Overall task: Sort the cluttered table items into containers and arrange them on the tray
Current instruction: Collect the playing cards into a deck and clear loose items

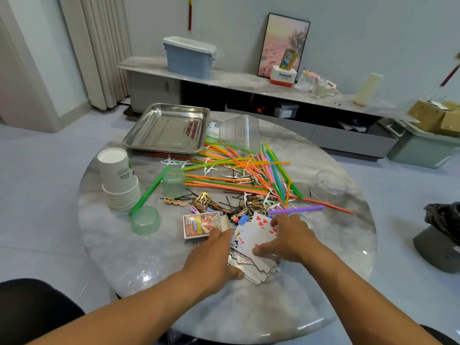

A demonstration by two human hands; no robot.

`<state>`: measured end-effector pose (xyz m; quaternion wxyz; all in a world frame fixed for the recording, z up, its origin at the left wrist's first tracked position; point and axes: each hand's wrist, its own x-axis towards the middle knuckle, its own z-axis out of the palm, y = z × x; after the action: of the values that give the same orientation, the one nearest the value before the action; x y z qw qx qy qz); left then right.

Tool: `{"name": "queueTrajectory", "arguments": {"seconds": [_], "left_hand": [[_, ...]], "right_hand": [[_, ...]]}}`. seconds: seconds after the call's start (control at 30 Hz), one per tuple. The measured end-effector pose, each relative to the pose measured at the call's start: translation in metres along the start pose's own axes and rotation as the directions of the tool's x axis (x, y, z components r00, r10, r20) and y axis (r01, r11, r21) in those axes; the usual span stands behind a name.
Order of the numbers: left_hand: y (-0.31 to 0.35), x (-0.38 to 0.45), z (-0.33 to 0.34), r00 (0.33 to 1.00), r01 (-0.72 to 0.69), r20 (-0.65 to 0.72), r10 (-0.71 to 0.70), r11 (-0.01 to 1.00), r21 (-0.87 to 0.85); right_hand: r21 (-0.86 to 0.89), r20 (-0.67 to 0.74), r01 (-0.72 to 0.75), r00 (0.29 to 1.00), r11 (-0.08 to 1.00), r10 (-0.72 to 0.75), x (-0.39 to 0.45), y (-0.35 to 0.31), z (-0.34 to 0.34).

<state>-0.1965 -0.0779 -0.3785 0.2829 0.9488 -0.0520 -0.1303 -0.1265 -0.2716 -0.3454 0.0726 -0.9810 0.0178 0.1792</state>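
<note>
A loose heap of playing cards (254, 242) lies near the table's front. My left hand (214, 257) rests on its left side with the fingers fairly straight. My right hand (291, 240) lies flat over the right side, fingers spread, touching the cards. A card box (199, 226) sits just left of the heap. Behind it are hair clips and pins (219, 204) and a big scatter of coloured straws (244, 173). The steel tray (169, 128) stands bare at the back left, beside a clear ribbed container (240, 131).
A stack of white paper cups (119, 180) stands at the left edge, with two green plastic cups (145, 220) (173, 181) nearby. A clear glass bowl (328, 186) sits at the right. The round marble table (149, 265) drops off close in front. A black bag (443, 220) lies right.
</note>
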Motion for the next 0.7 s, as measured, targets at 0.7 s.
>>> {"name": "queueTrajectory", "arguments": {"seconds": [0.7], "left_hand": [[0.002,0.002,0.0,1.0,0.003,0.001,-0.003,0.999,0.036]], "right_hand": [[-0.013,0.103,0.048,0.994,0.999,-0.047,-0.015,-0.01,0.007]]}}
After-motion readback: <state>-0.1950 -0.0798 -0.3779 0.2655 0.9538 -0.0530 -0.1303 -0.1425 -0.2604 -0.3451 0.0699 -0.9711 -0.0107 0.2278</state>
